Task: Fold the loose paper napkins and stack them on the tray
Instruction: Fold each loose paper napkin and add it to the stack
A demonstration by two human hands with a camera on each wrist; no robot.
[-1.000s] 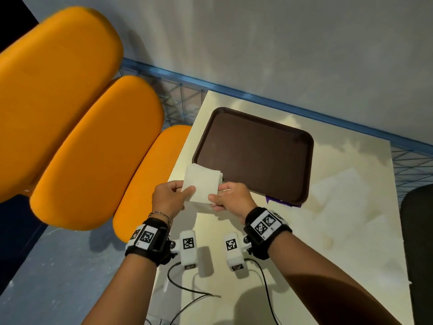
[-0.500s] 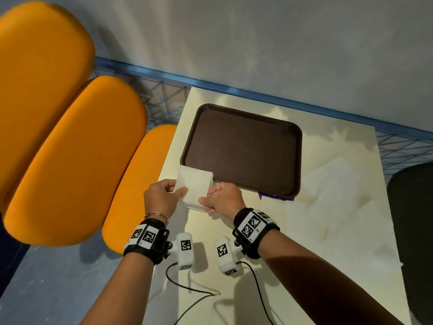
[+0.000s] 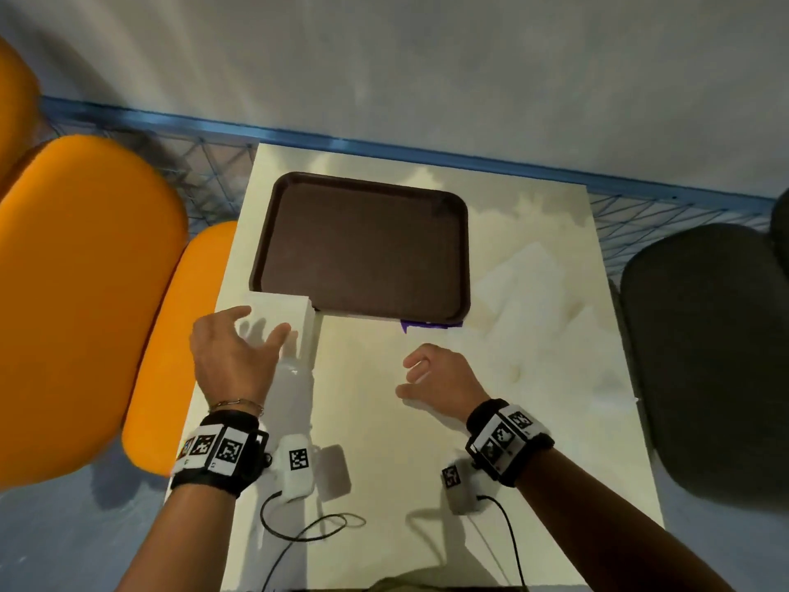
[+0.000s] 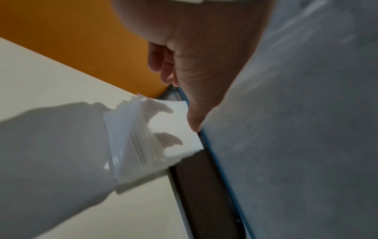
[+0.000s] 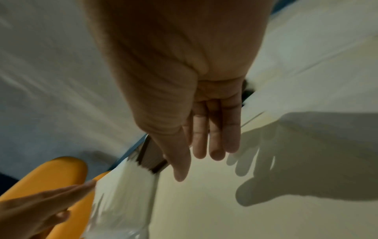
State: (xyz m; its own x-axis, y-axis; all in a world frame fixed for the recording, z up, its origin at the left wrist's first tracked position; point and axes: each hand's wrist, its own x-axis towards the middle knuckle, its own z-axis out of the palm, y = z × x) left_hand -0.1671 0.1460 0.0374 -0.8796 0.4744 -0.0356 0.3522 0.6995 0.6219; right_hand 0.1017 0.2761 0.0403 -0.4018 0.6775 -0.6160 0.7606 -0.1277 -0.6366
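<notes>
A folded white napkin [image 3: 279, 309] lies on the cream desk [image 3: 384, 420], at the near left corner of the dark brown tray [image 3: 363, 245], and its far edge seems to overlap the rim of the tray, though the blur in the wrist views does not let me be sure. The left hand [image 3: 232, 356] is above the near part of this napkin with its fingers spread and relaxed; it grasps nothing, and I cannot tell if the fingertips touch the paper. In the left wrist view the napkin [image 4: 163, 129] shows many thin layered edges on the side toward the camera, and the shadow of the fingers falls on its top. The right hand [image 3: 439, 378] is released too, with loosely bent fingers, over bare desk to the right of the napkin and well apart from it, near the front edge of the tray. More loose napkins [image 3: 533, 301] lie flat on the desk to the right of the tray, pale and hard to separate from the surface. A small purple tape piece [image 3: 431, 324] shows at the near right corner of the tray. Orange chairs [image 3: 85, 292] stand to the left of the desk and a dark chair [image 3: 704, 356] to the right.
</notes>
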